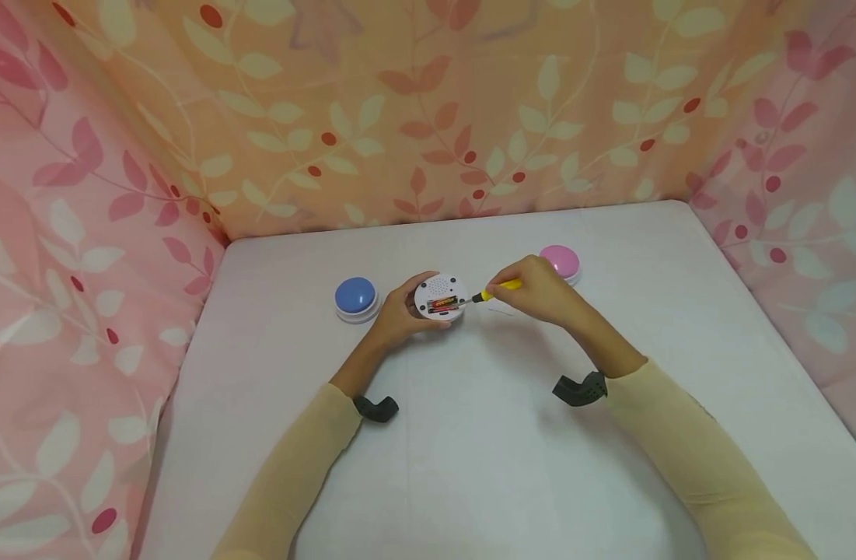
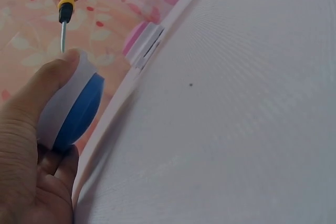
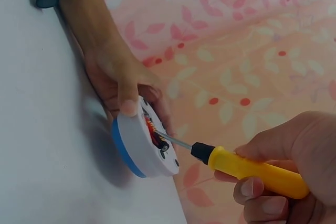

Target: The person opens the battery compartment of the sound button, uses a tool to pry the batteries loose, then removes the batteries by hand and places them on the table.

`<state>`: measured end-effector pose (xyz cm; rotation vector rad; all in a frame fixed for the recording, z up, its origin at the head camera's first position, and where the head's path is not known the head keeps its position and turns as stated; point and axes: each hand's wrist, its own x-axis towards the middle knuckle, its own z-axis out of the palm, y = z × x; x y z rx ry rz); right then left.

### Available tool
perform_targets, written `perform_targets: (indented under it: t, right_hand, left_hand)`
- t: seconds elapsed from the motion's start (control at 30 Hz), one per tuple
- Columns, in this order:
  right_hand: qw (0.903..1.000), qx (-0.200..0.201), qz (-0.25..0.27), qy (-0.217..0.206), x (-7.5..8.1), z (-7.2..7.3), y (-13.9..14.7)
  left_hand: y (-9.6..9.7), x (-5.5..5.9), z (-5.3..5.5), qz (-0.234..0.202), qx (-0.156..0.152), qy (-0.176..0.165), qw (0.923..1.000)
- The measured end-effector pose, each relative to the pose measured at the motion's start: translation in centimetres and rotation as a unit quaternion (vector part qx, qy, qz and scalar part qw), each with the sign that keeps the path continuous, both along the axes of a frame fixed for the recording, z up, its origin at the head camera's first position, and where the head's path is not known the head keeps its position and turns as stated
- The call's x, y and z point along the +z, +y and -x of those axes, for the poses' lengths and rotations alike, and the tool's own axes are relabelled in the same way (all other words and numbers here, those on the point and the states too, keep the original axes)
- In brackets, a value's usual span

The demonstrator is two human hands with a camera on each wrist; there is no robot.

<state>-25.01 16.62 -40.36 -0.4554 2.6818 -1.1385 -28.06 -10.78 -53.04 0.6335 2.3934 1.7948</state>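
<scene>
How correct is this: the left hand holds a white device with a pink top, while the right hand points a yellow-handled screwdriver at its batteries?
The top is blue, not pink, as the left wrist view shows. The left hand does hold the device, and the right hand points the screwdriver at its batteries.

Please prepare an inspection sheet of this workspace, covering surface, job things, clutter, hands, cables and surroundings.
Surface: table with white cover.
Job things: blue-and-white device, lifted, batteries exposed; yellow screwdriver, tip at the batteries, contact unclear.
Clutter: blue-topped device and pink-topped device, both standing on the table.
Hands: left hand grips the blue-and-white device; right hand holds the screwdriver.
Cables: nothing seen.
Surroundings: floral cloth behind and at both sides.
</scene>
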Motion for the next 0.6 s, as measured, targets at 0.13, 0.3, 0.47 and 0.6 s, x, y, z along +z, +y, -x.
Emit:
perform_targets:
  t: [0.13,0.3,0.47,0.6]
  right_hand:
    - [0.9999,0.0,-0.007,0.009,0.5,-0.1,0.1]
    - [0.9996,0.009,-0.022,0.011,0.8,-0.2,-0.2]
    - [0.9987,0.014,-0.042,0.025,0.9,-0.2,-0.5]
    - [0.9976,0.019,-0.058,0.031,1.1,-0.3,-0.8]
  left_hand:
    - [0.1,0.0,0.0,0.011,0.004,-0.008,0.9999]
    - [0.2,0.8,-0.4,0.02,0.003,-0.018,0.9996]
    - [0.4,2.8,-1.4,0.024,-0.004,-0.018,0.9995]
    - [0.4,3.3,-1.7,0.029,-0.007,-0.02,0.9994]
